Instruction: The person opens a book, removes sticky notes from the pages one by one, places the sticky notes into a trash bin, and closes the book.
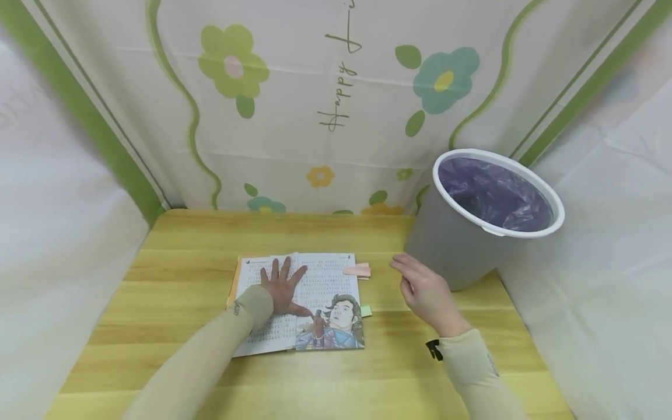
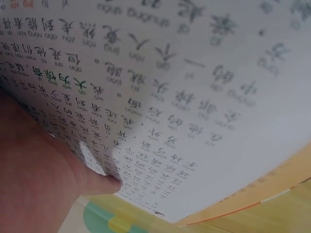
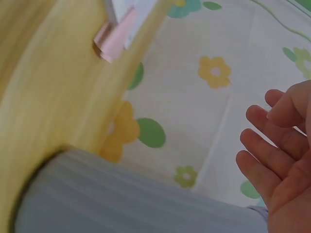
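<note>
An open book (image 1: 322, 286) lies on the wooden table, with printed text on both pages and a drawn figure at the lower right. My left hand (image 1: 282, 291) rests on the left page and the fold, fingers spread wide. In the left wrist view, the left hand (image 2: 43, 174) touches the printed page (image 2: 194, 111). Pink sticky tabs (image 1: 359, 270) and a green tab (image 1: 366, 311) stick out from the book's right edge. My right hand (image 1: 427, 294) hovers between the book and the bin, holding nothing. Its fingers (image 3: 265, 148) are loosely bent in the right wrist view.
A grey bin (image 1: 441, 251) with a white rim and a purple liner bag (image 1: 499, 192) stands at the table's back right. Behind the wooden table (image 1: 173, 280) hangs a white curtain (image 1: 294, 140) with a flower print, and pale cloth borders both sides.
</note>
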The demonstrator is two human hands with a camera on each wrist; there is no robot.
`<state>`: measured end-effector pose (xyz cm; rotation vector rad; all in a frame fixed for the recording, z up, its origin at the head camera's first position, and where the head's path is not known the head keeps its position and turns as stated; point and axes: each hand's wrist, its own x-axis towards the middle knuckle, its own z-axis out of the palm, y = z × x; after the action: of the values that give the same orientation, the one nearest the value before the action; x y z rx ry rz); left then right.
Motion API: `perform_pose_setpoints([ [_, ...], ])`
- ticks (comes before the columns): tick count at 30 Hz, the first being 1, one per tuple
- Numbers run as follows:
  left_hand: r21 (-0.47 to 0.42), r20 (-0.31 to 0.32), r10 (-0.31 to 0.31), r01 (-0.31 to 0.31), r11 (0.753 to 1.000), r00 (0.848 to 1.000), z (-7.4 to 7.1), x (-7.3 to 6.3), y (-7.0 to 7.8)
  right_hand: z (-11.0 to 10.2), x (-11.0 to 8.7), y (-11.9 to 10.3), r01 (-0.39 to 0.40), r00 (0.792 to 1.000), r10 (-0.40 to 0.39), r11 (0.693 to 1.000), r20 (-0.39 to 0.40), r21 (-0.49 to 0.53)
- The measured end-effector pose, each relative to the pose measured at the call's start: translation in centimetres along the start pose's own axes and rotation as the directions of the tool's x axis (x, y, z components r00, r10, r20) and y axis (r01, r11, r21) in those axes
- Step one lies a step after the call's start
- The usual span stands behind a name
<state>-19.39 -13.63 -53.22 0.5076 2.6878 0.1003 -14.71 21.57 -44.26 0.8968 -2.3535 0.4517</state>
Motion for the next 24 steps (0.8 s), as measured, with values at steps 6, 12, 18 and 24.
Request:
perform_pose_setpoints([
  [6,-0.019,-0.009,0.018,-0.018,1.000,1.000,0.0,-0.1,0.0,2.1,-0.8,-0.4,-0.047,0.995,0.045,0.999,0.089,0.026],
  [12,0.056,-0.046,0.070,-0.067,0.996,0.996,-0.5,-0.5,0.2,3.8,-1.5,-0.7,-0.126,0.972,0.114,0.991,0.206,0.042],
  [18,0.198,-0.100,0.282,-0.259,0.945,0.954,-0.9,-0.3,0.9,5.2,-1.9,-0.8,-0.151,0.967,0.137,0.987,0.215,0.048],
  [24,0.189,-0.090,0.340,-0.320,0.928,0.936,0.0,0.2,0.5,6.9,-1.9,-0.9,-0.190,0.942,0.168,0.980,0.292,0.051],
])
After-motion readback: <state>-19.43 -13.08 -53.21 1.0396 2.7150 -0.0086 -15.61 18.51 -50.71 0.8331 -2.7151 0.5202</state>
